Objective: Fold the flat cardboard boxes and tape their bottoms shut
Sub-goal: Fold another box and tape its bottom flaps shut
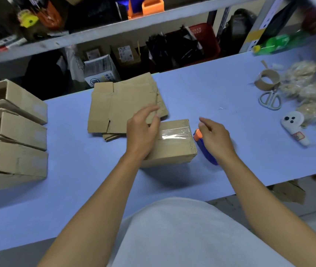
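Note:
A folded cardboard box (174,149) stands bottom-up at the middle of the blue table (66,189), with a strip of clear tape (174,134) across its seam. My left hand (143,130) rests on the box's left part, fingers relaxed and slightly lifted. My right hand (215,137) hovers just right of the box, fingers loosely bent, over a blue and orange tape dispenser (204,147) that lies on the table; it does not grip the dispenser. A stack of flat cardboard boxes (122,105) lies behind the folded box.
Three folded boxes (12,135) are piled on their sides at the left edge. At the right lie an empty tape core (266,79), scissors (269,99), a white controller (295,128) and several bagged bundles (311,89). Cluttered shelves stand behind the table.

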